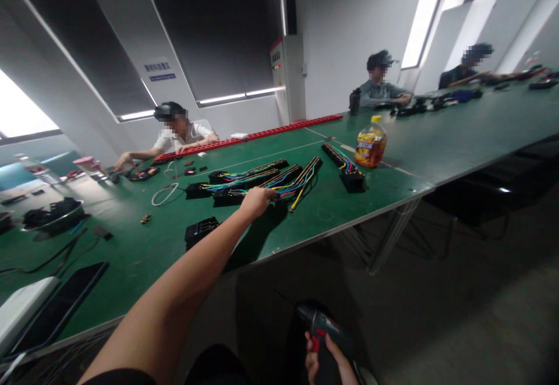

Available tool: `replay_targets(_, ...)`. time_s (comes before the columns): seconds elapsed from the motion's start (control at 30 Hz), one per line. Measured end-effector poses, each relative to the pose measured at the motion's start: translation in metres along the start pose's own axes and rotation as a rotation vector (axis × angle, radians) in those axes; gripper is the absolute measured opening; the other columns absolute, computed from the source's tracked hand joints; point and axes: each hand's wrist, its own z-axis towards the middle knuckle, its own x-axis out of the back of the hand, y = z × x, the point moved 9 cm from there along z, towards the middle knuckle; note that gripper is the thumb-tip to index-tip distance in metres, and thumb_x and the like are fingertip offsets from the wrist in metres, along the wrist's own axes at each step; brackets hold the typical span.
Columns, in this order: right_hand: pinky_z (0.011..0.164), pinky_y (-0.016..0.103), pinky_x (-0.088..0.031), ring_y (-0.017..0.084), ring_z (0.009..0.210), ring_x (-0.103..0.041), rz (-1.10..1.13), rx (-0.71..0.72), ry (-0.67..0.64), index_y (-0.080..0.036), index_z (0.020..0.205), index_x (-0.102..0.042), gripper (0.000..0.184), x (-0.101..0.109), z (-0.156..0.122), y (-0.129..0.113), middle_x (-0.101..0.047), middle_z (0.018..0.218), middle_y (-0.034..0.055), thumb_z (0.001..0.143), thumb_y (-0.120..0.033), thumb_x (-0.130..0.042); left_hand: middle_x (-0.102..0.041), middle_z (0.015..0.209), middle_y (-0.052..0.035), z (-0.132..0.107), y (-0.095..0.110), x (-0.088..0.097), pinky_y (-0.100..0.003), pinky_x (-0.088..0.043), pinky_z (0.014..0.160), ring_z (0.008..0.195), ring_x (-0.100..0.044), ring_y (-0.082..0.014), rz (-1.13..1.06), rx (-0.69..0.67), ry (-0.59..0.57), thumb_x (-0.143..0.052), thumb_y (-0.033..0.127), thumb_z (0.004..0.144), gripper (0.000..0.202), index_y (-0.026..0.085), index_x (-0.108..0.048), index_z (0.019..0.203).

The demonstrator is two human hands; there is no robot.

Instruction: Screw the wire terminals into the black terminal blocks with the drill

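Grey-white walls with dark panels surround a long green table (406, 134), and I take my clock from the seated person's left hand, with twelve straight ahead. That left hand (257, 201) reaches out over the nearest of the wired black blocks (229, 197), right at its coloured wires (301, 184); its fingertips are hidden from me, so I cannot tell whether they have closed on anything. More blocks of the kind lie alongside, from eleven round to one o'clock. Down at five, below the table edge, the right hand (313, 353) grips a power driver (327, 329), fingers wrapped about its handle by the red trigger. Toward two o'clock a separate wired block (343, 162) lies just beside a yellow-capped drink bottle (370, 145). At eight sits a bare black block (200, 230), with a dark phone (61, 306) farther out that way; at nine are a white cable loop (165, 194), small brass pieces (145, 218) and a metal bowl (55, 225) of black parts. Beyond a red slotted strip (248, 140) at twelve, a white-shirted co-worker (192, 131) leans over the table toward ten or eleven.
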Motion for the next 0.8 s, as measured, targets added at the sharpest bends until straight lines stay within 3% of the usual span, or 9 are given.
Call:
replay_targets(0.17,0.064,0.027,-0.046,0.013,0.068,-0.062,-0.005,-0.014,-0.018,-0.024,0.091,-0.073,0.042,0.005,0.001,-0.001,-0.074,0.082,0.0007,0.058,-0.042,-0.090,-0.074,0.099,-0.0081,-0.010,0.003,0.020,-0.030,-0.049,0.086,0.092,-0.067,-0.0217,0.055,-0.021,0.133,-0.051,0.031,0.094,0.026,0.024,-0.075,0.102)
replay_targets(0.27,0.064,0.027,-0.047,0.013,0.069,-0.063,0.010,-0.011,-0.020,-0.023,0.092,-0.074,0.041,0.006,0.003,-0.001,-0.074,0.084,0.0022,0.059,-0.042,-0.090,-0.069,0.108,-0.0098,-0.015,0.010,0.029,-0.034,-0.047,0.093,0.103,-0.061,-0.0235,0.049,-0.110,0.213,-0.058,0.037,0.091,0.026,0.020,-0.072,0.105)
replay_targets(0.43,0.063,0.029,-0.048,0.014,0.068,-0.065,-0.015,0.015,-0.005,-0.024,0.090,-0.074,0.033,0.008,0.004,-0.002,-0.074,0.083,0.0027,0.064,-0.038,-0.088,-0.064,0.124,-0.0088,-0.014,0.036,0.017,-0.043,-0.040,0.101,0.119,-0.049,-0.0274,0.145,-0.232,0.138,-0.065,0.035,0.087,0.027,0.024,-0.070,0.111)
replay_targets(0.63,0.062,0.028,-0.051,0.014,0.066,-0.065,0.111,-0.006,0.009,-0.024,0.081,-0.072,0.026,0.012,0.007,0.002,-0.075,0.080,0.0007,0.062,-0.032,-0.089,-0.059,0.132,-0.0130,-0.001,0.061,0.008,-0.050,-0.038,0.097,0.123,-0.043,-0.0353,0.310,-0.171,0.171,-0.063,0.035,0.087,0.020,0.020,-0.076,0.087)
replay_targets(0.8,0.055,0.023,-0.050,0.011,0.056,-0.063,0.236,-0.042,0.073,-0.015,0.074,-0.070,0.030,0.019,0.013,0.007,-0.073,0.071,0.0046,0.056,-0.025,-0.092,-0.063,0.125,-0.0130,0.006,0.068,0.002,-0.050,-0.038,0.094,0.119,-0.045,-0.0357,0.315,-0.164,0.179,-0.059,0.028,0.089,0.020,0.019,-0.077,0.086)
